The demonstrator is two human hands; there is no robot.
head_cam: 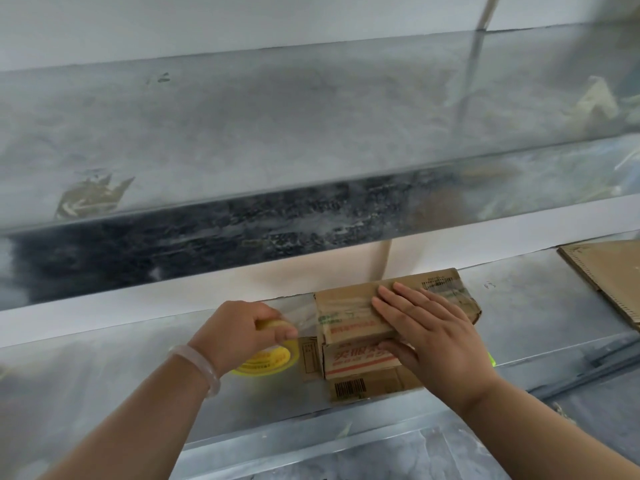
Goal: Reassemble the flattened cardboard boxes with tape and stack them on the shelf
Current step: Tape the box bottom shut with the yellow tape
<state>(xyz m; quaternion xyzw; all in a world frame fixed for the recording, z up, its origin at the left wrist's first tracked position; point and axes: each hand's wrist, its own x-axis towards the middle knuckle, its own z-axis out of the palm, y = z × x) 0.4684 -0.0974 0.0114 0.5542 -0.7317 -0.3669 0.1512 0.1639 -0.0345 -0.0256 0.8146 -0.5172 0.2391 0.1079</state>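
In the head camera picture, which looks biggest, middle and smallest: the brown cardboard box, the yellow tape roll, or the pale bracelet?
1. Brown cardboard box
2. Yellow tape roll
3. Pale bracelet
Roll and bracelet look close, and the left hand hides part of the roll, so their order is unsure.

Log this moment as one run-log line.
step: taping | left hand: grips tape roll, strip drawn onto cardboard box | right hand: flat on box top | shelf: box rests on it

place: likely a storeroom or stockroom | evidence: long galvanised metal shelves [346,109] against a white wall [173,22]; flattened cardboard [609,275] lying on a shelf
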